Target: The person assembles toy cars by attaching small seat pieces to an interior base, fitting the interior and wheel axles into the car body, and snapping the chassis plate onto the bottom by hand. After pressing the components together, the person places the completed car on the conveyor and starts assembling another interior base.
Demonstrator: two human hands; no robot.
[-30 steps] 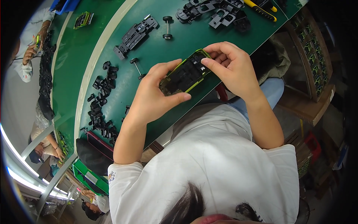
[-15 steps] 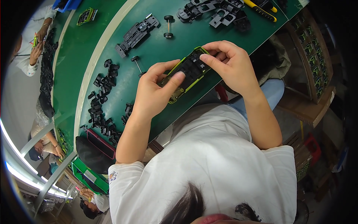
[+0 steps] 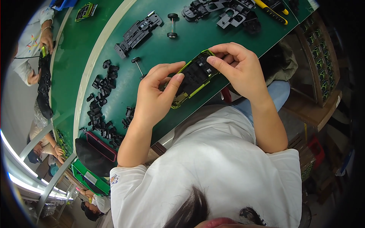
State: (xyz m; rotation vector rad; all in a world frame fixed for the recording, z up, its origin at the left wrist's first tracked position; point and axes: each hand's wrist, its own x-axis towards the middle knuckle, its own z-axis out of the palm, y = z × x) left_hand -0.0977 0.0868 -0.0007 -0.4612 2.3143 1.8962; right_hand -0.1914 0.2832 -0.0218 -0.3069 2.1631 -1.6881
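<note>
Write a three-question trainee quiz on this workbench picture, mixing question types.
1. True or false: both hands hold the black and lime-green plastic toy car chassis.
2. Which hand grips the chassis end farther from the body? A) left hand B) right hand
3. What lies on the green table mat beside the loose black plastic chassis?

Key: 1 true; 2 B; 3 a black two-wheel axle.

1. A black chassis plate (image 3: pixel 137 33) lies on the green table (image 3: pixel 197 40), up and left of the hands.
2. A wheel axle (image 3: pixel 172 25) lies just right of that plate.
3. A second, smaller axle (image 3: pixel 138 67) lies close by the left hand's fingertips.
4. Loose small black parts (image 3: pixel 102 100) are heaped left of the left wrist.
5. A pile of black frames (image 3: pixel 224 10) lies above the right hand, with a yellow-handled tool (image 3: pixel 270 10) beside it.
</note>
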